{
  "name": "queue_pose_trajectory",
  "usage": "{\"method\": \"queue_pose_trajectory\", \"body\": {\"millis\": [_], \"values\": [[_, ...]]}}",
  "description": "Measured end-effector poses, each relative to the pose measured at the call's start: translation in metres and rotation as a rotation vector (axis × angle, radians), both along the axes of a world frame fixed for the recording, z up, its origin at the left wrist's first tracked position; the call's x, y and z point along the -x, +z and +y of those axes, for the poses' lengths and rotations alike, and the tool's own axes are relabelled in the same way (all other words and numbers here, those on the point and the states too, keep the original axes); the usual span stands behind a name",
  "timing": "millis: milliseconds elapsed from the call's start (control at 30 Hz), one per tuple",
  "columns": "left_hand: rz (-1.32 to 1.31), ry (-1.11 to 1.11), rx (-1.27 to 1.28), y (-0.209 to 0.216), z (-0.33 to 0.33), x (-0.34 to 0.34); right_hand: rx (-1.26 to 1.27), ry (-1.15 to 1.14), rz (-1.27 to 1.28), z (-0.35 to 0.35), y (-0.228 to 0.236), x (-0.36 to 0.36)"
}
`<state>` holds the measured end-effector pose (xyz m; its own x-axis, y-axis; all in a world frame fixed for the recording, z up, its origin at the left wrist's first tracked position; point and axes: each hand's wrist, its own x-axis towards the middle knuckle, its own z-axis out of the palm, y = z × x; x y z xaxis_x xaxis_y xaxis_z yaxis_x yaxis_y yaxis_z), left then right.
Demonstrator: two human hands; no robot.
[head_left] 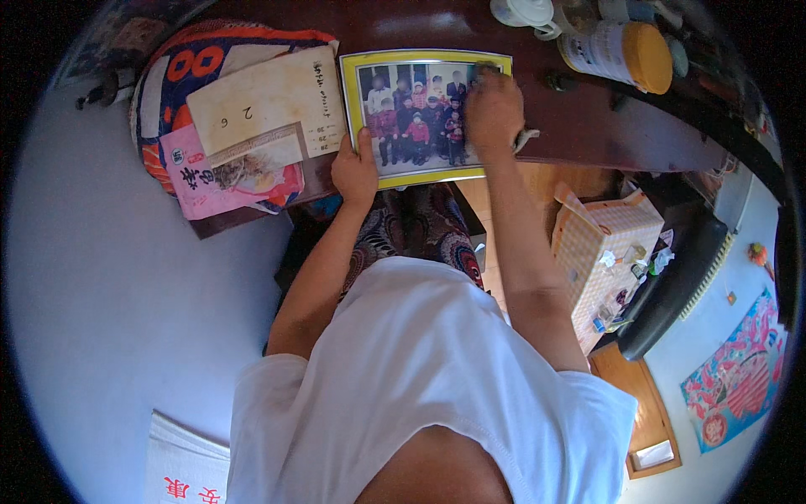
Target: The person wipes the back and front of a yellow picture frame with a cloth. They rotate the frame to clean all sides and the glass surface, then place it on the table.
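Note:
A framed group photograph with a yellow border lies on the dark red-brown table, its lower edge near the table's front edge. My left hand grips the frame at its lower left side, thumb on the front border and the other fingers mostly hidden. Over the right part of the picture, my right hand is closed and pressed down. It holds what looks like a crumpled grey cloth; a pale end sticks out beside the wrist, and a dark bit shows by the fingertips. The right side of the photograph is partly covered by this hand.
Left of the frame, a worn paper sheet and a pink packet lie on a patterned fabric bundle. A yellow-lidded jar and a white lidded cup are at the back right. A checkered box stands lower right.

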<state>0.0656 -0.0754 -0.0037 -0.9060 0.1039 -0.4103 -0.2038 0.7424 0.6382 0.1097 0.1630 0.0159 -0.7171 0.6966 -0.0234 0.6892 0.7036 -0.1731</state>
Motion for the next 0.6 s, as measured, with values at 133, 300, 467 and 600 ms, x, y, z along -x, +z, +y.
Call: {"method": "queue_pose_trajectory", "body": {"millis": [133, 300, 467, 600], "values": [[0.004, -0.040, 0.010, 0.013, 0.007, 0.002, 0.118, 0.087, 0.046, -0.086, -0.014, 0.040], [0.036, -0.018, -0.054, -0.003, -0.002, 0.000, 0.100, 0.350, 0.106, -0.066, 0.005, 0.038], [0.045, 0.008, -0.052, -0.002, 0.000, -0.002, -0.107, -0.016, -0.022, 0.021, 0.006, -0.012], [0.034, -0.024, 0.023, -0.004, 0.001, -0.003, 0.037, -0.041, 0.003, -0.026, -0.004, 0.020]]}}
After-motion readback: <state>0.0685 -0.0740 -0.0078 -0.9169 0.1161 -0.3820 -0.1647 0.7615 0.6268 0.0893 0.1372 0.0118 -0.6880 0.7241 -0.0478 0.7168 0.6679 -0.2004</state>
